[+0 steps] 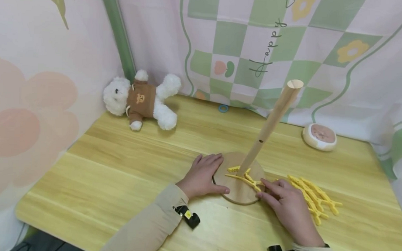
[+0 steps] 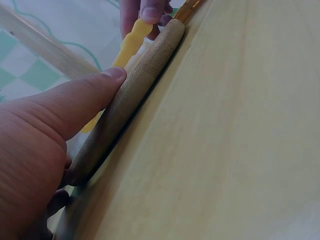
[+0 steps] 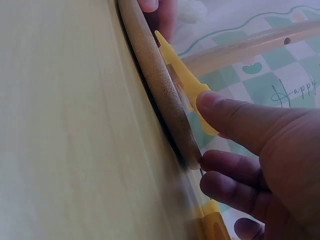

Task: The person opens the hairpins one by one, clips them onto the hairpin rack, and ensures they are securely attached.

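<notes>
A round wooden base (image 1: 232, 193) lies on the table with a wooden post (image 1: 269, 124) standing on it. My left hand (image 1: 204, 175) grips the base's left side, fingers along its edge and thumb (image 2: 95, 92) at the front rim. My right hand (image 1: 289, 202) pinches a thin, forked yellow plastic piece (image 1: 243, 179) between thumb and index finger, over the base beside the post's foot. In the right wrist view this yellow piece (image 3: 182, 75) slants above the disc rim (image 3: 160, 80). Another bit of yellow plastic (image 1: 233, 169) shows behind the post's foot.
Several more forked yellow pieces (image 1: 313, 196) lie to the right of my right hand. A white plush toy (image 1: 143, 99) in a brown top lies at the back left. A blue ring (image 1: 223, 108) and a small rounded white object (image 1: 320, 137) are near the back curtain.
</notes>
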The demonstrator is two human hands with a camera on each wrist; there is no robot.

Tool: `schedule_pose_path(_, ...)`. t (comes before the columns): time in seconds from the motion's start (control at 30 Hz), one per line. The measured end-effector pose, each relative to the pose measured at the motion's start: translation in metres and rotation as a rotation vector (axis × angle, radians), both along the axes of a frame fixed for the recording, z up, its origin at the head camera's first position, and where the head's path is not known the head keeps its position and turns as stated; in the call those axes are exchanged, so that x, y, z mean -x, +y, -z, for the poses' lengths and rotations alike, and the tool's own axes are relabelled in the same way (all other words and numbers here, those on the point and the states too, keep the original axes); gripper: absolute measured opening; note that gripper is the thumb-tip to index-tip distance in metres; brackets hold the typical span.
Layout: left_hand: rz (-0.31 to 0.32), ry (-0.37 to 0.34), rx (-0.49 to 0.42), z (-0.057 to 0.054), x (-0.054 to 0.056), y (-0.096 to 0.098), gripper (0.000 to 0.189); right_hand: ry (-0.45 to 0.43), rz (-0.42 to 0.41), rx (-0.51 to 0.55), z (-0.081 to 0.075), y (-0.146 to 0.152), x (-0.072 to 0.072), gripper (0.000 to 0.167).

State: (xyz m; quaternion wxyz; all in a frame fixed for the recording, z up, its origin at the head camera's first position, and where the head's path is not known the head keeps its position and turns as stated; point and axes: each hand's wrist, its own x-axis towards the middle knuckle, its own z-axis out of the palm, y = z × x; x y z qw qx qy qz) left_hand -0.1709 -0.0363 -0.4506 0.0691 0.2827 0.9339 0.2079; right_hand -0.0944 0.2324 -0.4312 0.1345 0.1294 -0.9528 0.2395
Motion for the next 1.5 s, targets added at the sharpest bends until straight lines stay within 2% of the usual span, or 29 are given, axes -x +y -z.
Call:
schedule_pose_path(0.4,-0.001,0.006,0.000,0.0024,0.0001,-0.0015,0.107,0.015,0.016,-0.008,0.0001,-0.0057,0.0015,0.045)
schedule_pose_path(0.7,0.001,-0.004,0.013,-0.0004,0.0004,0.0006,0.106,0.067,0.013,-0.016,0.0022,-0.0044,0.0037,0.043)
schedule_pose_path(0.97,0.000,-0.004,0.017,-0.0003,0.0004,0.0006,0.106,0.036,0.030,-0.033,0.0029,-0.0055,0.0060,0.041)
schedule_pose_path(1.2,0.003,-0.013,0.006,-0.0027,-0.0001,0.0007,0.106,-0.039,0.056,-0.022,0.0004,-0.0063,0.0081,0.041)
schedule_pose_path(1.5,0.001,-0.014,0.001,-0.0010,0.0009,0.0000,0.105,-0.055,0.059,-0.004,0.0015,-0.0072,0.0060,0.039)
